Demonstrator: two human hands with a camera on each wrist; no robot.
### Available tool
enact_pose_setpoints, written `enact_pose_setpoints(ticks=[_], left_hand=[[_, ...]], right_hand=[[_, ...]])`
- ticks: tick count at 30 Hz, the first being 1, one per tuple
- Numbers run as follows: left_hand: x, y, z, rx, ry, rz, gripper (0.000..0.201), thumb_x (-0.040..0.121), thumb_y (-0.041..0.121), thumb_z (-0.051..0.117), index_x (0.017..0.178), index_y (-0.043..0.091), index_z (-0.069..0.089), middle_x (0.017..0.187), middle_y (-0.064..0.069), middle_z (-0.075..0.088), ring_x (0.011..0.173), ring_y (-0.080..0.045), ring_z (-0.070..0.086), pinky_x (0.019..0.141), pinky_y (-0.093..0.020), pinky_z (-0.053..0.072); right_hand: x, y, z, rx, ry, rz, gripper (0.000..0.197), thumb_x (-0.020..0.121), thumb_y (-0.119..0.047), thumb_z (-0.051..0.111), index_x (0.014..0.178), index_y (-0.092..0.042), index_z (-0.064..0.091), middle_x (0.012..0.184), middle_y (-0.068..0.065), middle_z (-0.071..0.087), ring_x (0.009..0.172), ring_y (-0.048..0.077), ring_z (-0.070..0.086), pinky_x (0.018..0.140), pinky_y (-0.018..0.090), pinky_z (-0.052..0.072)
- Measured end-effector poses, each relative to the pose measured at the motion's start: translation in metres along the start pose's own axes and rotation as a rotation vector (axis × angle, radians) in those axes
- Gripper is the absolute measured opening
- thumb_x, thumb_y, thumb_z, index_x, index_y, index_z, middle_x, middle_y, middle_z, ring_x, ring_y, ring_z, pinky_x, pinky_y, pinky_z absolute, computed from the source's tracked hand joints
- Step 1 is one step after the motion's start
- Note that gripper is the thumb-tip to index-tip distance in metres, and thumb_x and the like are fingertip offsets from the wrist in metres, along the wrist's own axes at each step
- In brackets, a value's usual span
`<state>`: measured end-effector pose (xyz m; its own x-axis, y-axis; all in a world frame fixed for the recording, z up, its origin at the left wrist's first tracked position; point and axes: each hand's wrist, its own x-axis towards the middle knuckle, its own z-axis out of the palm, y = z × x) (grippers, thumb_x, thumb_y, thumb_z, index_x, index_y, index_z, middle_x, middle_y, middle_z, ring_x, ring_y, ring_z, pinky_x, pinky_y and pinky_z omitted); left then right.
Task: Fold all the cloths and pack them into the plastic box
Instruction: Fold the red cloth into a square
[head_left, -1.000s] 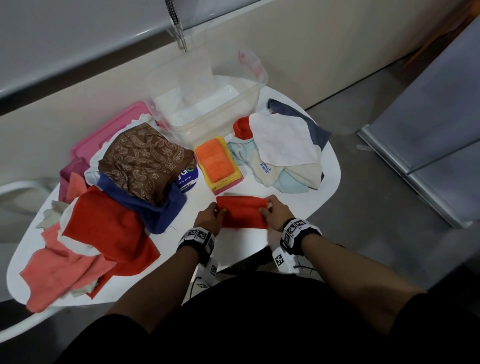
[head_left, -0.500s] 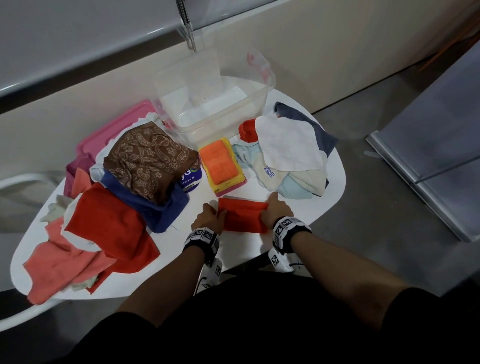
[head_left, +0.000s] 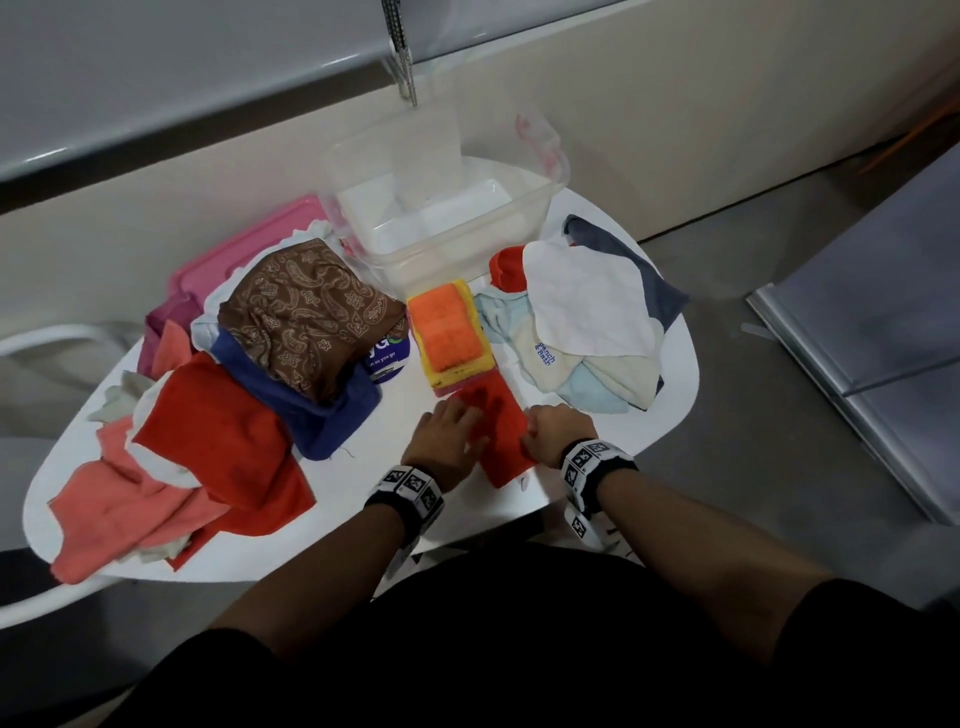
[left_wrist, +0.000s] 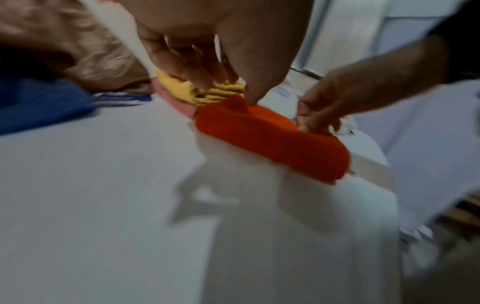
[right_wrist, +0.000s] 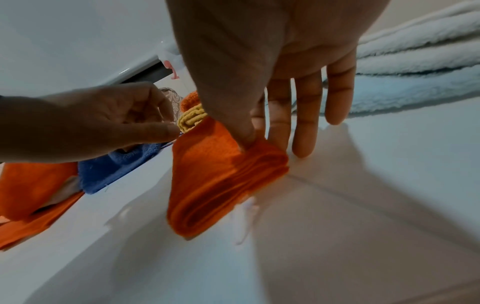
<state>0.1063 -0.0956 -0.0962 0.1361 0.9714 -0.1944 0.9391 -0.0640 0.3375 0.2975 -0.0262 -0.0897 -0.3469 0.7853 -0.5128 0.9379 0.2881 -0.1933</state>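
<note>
Folded red cloth (head_left: 496, 431): lies on the white table (head_left: 467, 525) near its front edge, a narrow many-layered strip running from the folded stack toward the person; its far end touches the stack.

Folded stack (head_left: 448, 332): orange cloth on top, yellow below, pink at the bottom; stands between the red cloth and the plastic box.

Plastic box (head_left: 441, 208): clear, open, at the far side of the table; it holds something white, too blurred to name. Pink lid (head_left: 244, 244) lies to its left, partly under cloths.

Left pile: brown paisley cloth (head_left: 306, 317) over a blue cloth (head_left: 311, 410); a large red cloth (head_left: 218, 441) and a salmon cloth (head_left: 109, 509) spread toward the table's left end. The blue cloth's edge lies near the left hand.

Right pile: white cloth (head_left: 587, 301) on top of cream, pale blue and dark grey cloths, just beside the right hand.

Left hand (head_left: 448, 441): palm down over the left side of the red strip, fingers loosely bent, fingertips (left_wrist: 250, 98) touching the cloth's far end, not closed around it.

Right hand (head_left: 556, 431): at the strip's right edge; thumb (right_wrist: 244, 142) presses the top layer while the index finger sits behind the fold, pinching the cloth; the other fingers (right_wrist: 303, 148) are straight, tips on the table.
</note>
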Motion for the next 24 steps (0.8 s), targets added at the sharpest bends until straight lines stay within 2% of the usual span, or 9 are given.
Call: enact_pose_setpoints(ticks=[3,5,7,10,12,16,18,21,24], left_hand=[[0.002,0.005,0.008,-0.009,-0.150,-0.022,0.059,0.090,0.051,0.054,0.143,0.029,0.039,0.150,0.001,0.033,0.131,-0.025,0.035,0.105,-0.043,0.034],[0.005,0.010,0.009,0.001,-0.118,-0.025,0.063,0.089,0.055,0.054,0.144,0.028,0.039,0.153,0.001,0.030,0.136,-0.025,0.032,0.109,-0.042,0.029],[0.010,0.015,0.008,0.037,-0.093,0.010,0.067,0.087,0.057,0.055,0.143,0.025,0.039,0.155,-0.001,0.028,0.140,-0.026,0.027,0.113,-0.042,0.025],[0.018,0.018,0.011,0.112,-0.185,0.031,0.080,0.088,0.057,0.056,0.152,0.024,0.023,0.162,-0.006,0.010,0.148,-0.028,0.010,0.119,-0.046,0.015],[0.022,0.022,0.015,0.152,-0.229,0.012,0.084,0.089,0.056,0.055,0.155,0.023,0.014,0.163,-0.009,0.003,0.149,-0.030,0.005,0.119,-0.050,0.014],[0.034,0.038,0.020,0.168,-0.240,-0.025,0.088,0.089,0.059,0.053,0.155,0.023,0.009,0.162,-0.013,0.001,0.148,-0.035,0.005,0.117,-0.052,0.015],[0.039,0.046,0.023,0.179,-0.226,-0.018,0.089,0.088,0.062,0.051,0.155,0.022,0.009,0.162,-0.014,0.000,0.148,-0.038,0.003,0.118,-0.053,0.011],[0.045,0.057,0.029,0.181,-0.242,0.015,0.087,0.090,0.061,0.048,0.156,0.021,0.007,0.162,-0.015,-0.004,0.148,-0.039,-0.003,0.118,-0.054,0.004],[0.050,0.063,0.032,0.172,-0.259,0.017,0.087,0.091,0.061,0.046,0.156,0.021,0.005,0.162,-0.015,-0.006,0.148,-0.038,-0.005,0.118,-0.054,0.004]], right_hand=[[0.002,0.005,-0.002,0.017,-0.091,0.018,0.029,0.081,-0.042,0.056,0.099,-0.021,0.065,0.108,0.004,0.067,0.099,0.027,0.064,0.073,0.031,0.045],[0.001,0.009,-0.004,0.047,-0.083,0.031,0.028,0.079,-0.039,0.058,0.100,-0.021,0.064,0.107,0.004,0.067,0.100,0.028,0.063,0.076,0.032,0.047],[-0.002,0.012,-0.005,0.094,-0.034,0.044,0.023,0.080,-0.029,0.058,0.102,-0.020,0.059,0.104,0.007,0.066,0.097,0.031,0.063,0.079,0.034,0.049],[-0.006,0.018,-0.009,0.143,0.022,0.057,0.023,0.083,-0.020,0.056,0.105,-0.019,0.052,0.102,0.009,0.065,0.093,0.033,0.063,0.081,0.036,0.051],[-0.008,0.025,-0.010,0.156,0.033,0.076,0.023,0.084,-0.019,0.055,0.107,-0.018,0.052,0.103,0.009,0.064,0.094,0.032,0.062,0.081,0.036,0.050],[-0.011,0.044,-0.012,0.230,0.085,0.117,0.021,0.083,-0.021,0.056,0.103,-0.021,0.052,0.098,0.004,0.063,0.090,0.029,0.061,0.073,0.031,0.042],[-0.011,0.053,-0.013,0.278,0.074,0.112,0.021,0.083,-0.023,0.057,0.103,-0.024,0.052,0.094,0.000,0.061,0.089,0.026,0.060,0.072,0.030,0.039],[-0.012,0.063,-0.014,0.319,0.036,0.070,0.023,0.084,-0.025,0.060,0.107,-0.027,0.054,0.099,-0.001,0.063,0.092,0.023,0.060,0.076,0.030,0.042],[-0.011,0.069,-0.021,0.371,0.212,0.065,0.019,0.083,-0.020,0.060,0.101,-0.022,0.055,0.101,0.003,0.060,0.091,0.026,0.059,0.078,0.033,0.046]])
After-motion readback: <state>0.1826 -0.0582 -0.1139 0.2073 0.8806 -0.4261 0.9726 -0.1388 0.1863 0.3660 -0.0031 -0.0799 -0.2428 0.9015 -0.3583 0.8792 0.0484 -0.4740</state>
